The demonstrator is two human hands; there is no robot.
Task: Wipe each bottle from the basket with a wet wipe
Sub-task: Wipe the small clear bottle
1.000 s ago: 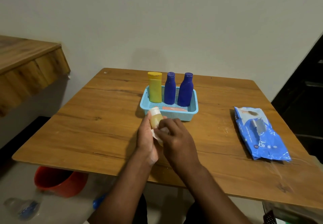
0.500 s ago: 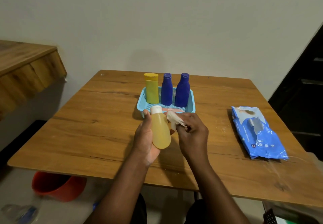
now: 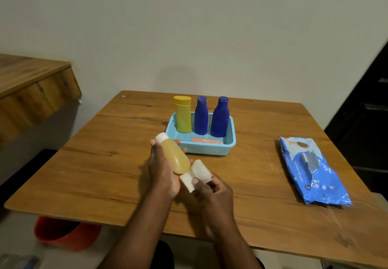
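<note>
We held the clear yellow bottle point(image 3: 175, 157) in our left hand point(image 3: 162, 169), fingers curled round it, cap tilted away toward the basket point(image 3: 230, 142), over the table point(image 3: 105, 163). Our right hand point(image 3: 214, 189) pinched the folded wet wipe point(image 3: 196, 174) against the bottle's base. The step in hand looked like wiping this first bottle, near its bottom end. Next we would likely need to turn the bottle in the left hand so the wipe reached the unwiped sides and cap. The yellow bottle point(image 3: 183, 114) and two blue bottles point(image 3: 201, 115) stood upright in the basket, seemingly waiting; the wipe pack point(image 3: 310, 168) lay well apart to the right
</note>
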